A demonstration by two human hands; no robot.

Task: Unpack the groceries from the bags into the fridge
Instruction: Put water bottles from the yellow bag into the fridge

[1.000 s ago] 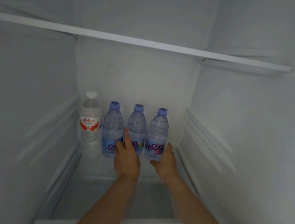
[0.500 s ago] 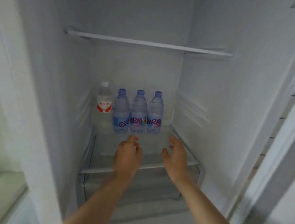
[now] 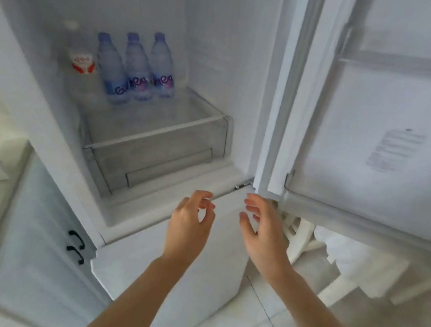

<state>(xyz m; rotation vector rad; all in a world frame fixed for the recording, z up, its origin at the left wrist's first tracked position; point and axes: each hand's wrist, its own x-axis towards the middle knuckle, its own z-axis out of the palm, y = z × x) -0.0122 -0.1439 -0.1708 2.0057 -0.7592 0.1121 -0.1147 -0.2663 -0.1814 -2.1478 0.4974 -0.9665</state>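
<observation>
Left hand [image 3: 191, 221] and right hand [image 3: 264, 223] both empty, fingers loosely curled, in front of the fridge [image 3: 222, 55]. 4 bottles [image 3: 136, 72] stand upright at the shelf's [image 3: 159, 126] back. We'd next fetch from the bags, unseen here, and fill the shelf's bare front without knocking the row.

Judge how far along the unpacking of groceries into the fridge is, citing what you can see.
Done: four water bottles stand at the back of the glass shelf, three blue-capped bottles beside a red-labelled bottle. In hand: nothing; the left hand and right hand are empty, outside the open fridge door. Left: unclear, since no bags are in view.
</observation>
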